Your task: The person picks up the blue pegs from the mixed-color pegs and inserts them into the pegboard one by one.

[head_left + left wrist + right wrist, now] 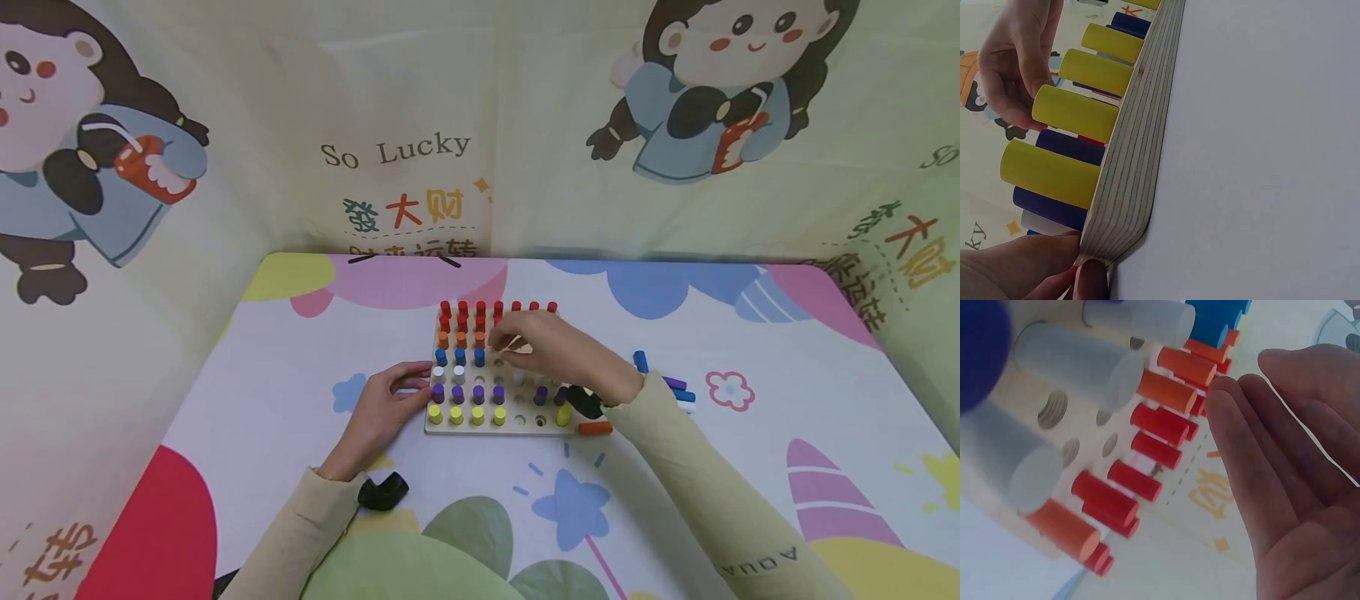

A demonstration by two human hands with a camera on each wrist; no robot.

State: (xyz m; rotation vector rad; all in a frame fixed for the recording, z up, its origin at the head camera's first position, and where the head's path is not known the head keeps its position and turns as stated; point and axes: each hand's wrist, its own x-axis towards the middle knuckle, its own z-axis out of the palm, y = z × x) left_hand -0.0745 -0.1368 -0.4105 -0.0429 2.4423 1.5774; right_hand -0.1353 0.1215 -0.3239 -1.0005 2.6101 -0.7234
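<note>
A wooden pegboard lies on the table with rows of coloured pegs: red at the back, then orange, blue, white, purple and yellow at the front. My left hand grips its left side; the left wrist view shows thumb and a finger pinching the board's corner. Above the middle of the board hovers my right hand, close to the orange pegs and the end of the blue row. Nothing shows between its extended fingers and thumb in the right wrist view. Several bare holes lie among the pegs.
Right of the board lie loose pegs: a blue peg, a purple peg, another blue peg and a white peg, partly behind the right sleeve. One orange peg rests by the front right corner. Printed curtains stand behind.
</note>
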